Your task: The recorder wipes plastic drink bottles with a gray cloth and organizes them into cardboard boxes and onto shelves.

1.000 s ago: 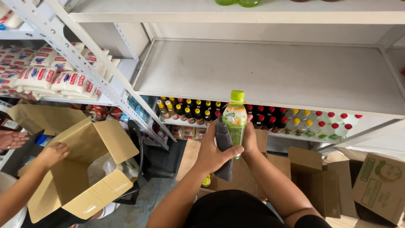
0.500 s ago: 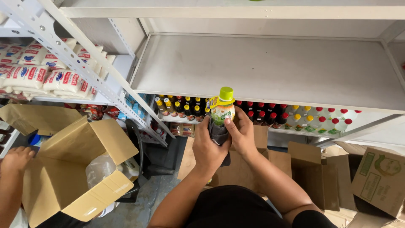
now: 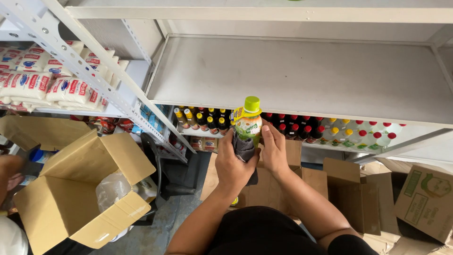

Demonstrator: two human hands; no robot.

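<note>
Your left hand (image 3: pixel 234 163) is closed around a dark grey cloth (image 3: pixel 245 150) and presses it against the lower body of the bottle (image 3: pixel 248 126). Your right hand (image 3: pixel 273 150) is wrapped around the other side, fingers curled onto the bottle, so both hands have firm hold of it.

The bottle sits in the air in front of your chest, level with the front edge of the bare grey shelf (image 3: pixel 302 75) and not resting on it. Below and behind it stand rows of small bottles (image 3: pixel 207 120) on the lower shelf.

Progress, as judged: the wiping looks under way, with the cloth on the lower half only; the green cap (image 3: pixel 252 104) and upper label are uncovered. The bottle has not been put on any shelf.

Orientation: the bottle stands close to upright, its long axis vertical, cap pointing up towards the bare shelf and base down between your palms.

An open cardboard box (image 3: pixel 71 189) stands on the floor to your left.
</note>
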